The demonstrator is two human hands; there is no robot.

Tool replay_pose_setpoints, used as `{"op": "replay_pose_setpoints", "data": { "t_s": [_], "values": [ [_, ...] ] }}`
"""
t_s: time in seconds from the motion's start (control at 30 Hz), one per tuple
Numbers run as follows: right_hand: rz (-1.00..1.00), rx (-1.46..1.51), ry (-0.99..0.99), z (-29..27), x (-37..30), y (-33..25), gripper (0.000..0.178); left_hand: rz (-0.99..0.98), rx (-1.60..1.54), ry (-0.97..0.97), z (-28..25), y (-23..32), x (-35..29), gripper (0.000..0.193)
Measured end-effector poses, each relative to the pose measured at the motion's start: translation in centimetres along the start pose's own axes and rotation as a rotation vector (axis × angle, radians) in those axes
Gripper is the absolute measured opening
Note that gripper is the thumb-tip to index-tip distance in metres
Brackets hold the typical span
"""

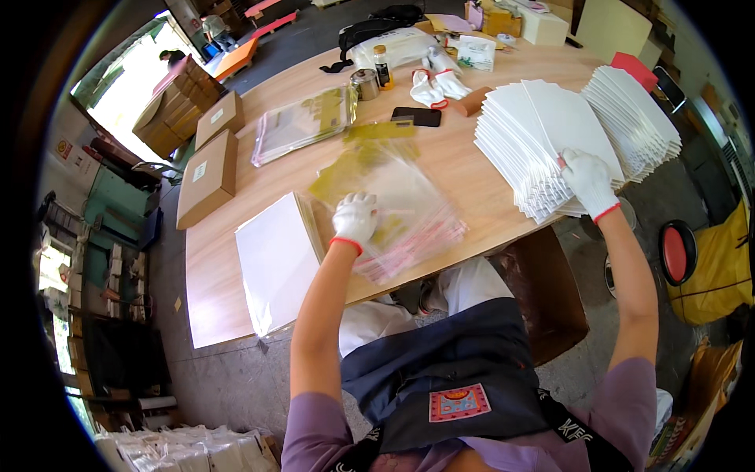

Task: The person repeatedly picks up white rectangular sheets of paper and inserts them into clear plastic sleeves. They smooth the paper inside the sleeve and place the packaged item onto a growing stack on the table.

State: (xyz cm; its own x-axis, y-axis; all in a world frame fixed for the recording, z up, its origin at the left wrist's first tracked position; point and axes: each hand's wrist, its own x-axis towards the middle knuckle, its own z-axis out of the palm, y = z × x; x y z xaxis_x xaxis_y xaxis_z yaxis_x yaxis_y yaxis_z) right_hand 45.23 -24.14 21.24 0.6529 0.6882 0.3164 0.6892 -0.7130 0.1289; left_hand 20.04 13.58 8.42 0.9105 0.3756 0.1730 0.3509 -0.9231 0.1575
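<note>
Left hand (355,218) on filmy bags (417,200), right hand (588,181) on fanned white stack (515,134); grips unclear.

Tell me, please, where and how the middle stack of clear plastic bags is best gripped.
Probably pinch the pink-striped end of the clear plastic bags, coming from the near right: the edges fan out there, while the left hand covers the stack's left part.

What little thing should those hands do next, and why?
Perhaps the right hand should lift one white sheet from the fanned stack. I think so because that hand is at the stack's near end, while the left hand is on the clear plastic bags.
</note>
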Motion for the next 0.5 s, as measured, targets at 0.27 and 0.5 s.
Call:
{"op": "replay_pose_setpoints", "data": {
  "t_s": [0.27,0.5],
  "values": [
    [-0.256,0.066,0.364,-4.1,-9.3,-2.1,0.012,-0.011,0.163,-0.155,1.3,1.3,3.2,0.027],
    [0.920,1.717,-0.239,0.8,-14.9,0.9,0.033,-0.033,0.168,-0.077,0.5,2.9,3.7,0.018]
  ]
}}
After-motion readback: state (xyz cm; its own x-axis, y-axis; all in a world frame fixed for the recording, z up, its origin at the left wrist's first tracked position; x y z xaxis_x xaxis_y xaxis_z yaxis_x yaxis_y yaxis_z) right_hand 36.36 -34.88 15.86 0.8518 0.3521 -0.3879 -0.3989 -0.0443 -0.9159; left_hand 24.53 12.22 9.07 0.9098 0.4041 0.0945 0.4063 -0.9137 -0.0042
